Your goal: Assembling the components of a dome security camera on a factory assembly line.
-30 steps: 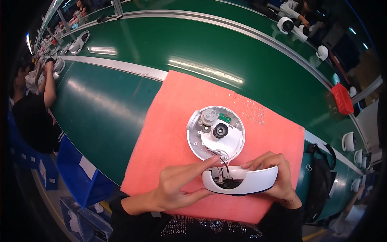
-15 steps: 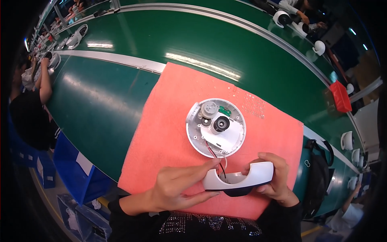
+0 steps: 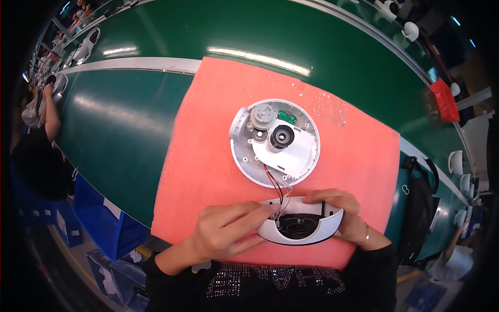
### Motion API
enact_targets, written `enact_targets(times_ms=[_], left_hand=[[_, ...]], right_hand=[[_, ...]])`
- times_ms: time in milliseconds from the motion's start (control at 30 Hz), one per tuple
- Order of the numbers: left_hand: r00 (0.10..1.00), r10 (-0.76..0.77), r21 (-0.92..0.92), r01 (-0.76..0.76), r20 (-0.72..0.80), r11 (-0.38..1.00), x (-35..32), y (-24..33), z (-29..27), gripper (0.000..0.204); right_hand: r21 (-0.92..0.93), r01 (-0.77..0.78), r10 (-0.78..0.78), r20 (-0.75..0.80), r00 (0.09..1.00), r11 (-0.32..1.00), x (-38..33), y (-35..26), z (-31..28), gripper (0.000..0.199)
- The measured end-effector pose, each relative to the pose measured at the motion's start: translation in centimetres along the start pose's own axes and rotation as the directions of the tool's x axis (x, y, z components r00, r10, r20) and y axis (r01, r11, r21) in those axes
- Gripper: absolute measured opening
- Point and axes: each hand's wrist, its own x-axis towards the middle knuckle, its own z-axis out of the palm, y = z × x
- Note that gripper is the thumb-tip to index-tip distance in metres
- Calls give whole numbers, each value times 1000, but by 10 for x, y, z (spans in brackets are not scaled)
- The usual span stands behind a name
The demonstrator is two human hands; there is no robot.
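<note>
Wires (image 3: 281, 193) in thin red, black and white strands run from a round, pale-grey plastic housing with a white rim (image 3: 253, 167) to a curved white plastic shell (image 3: 321, 229) with a dark interior, nearer the person. The left hand (image 3: 218, 229) is clamped on the shell's left end, its fingertips close to the strands; whether they pinch them is hard to tell. The right hand (image 3: 345, 210) grips the right end, fingers over the far edge. The housing lies just beyond the shell on a salmon-pink foam mat (image 3: 197, 161), holding a round grey motor-like part (image 3: 263, 115) at its far left, a small green circuit board (image 3: 287, 117) right of that, and a black lens-like cylinder (image 3: 282, 137) near its middle. Small shiny pieces (image 3: 331, 108) lie at the mat's far right.
</note>
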Motion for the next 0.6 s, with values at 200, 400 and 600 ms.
enact_targets(times_ms=[200, 400, 600], left_hand=[[1000, -11, 17, 11, -16, 1000, -7, 1, 1, 50], [1000, 20, 10, -20, 2, 1000, -3, 0, 0, 50], [1000, 24, 59, -24, 10, 998, -3, 2, -1, 51]], right_hand=[[-71, 66, -56, 126, 990, 995, 7, -6, -7, 45], [-4, 85, -85, -39, 996, 996, -1, 3, 3, 42], [-43, -17, 20, 57, 998, 999, 5, -6, -2, 42]])
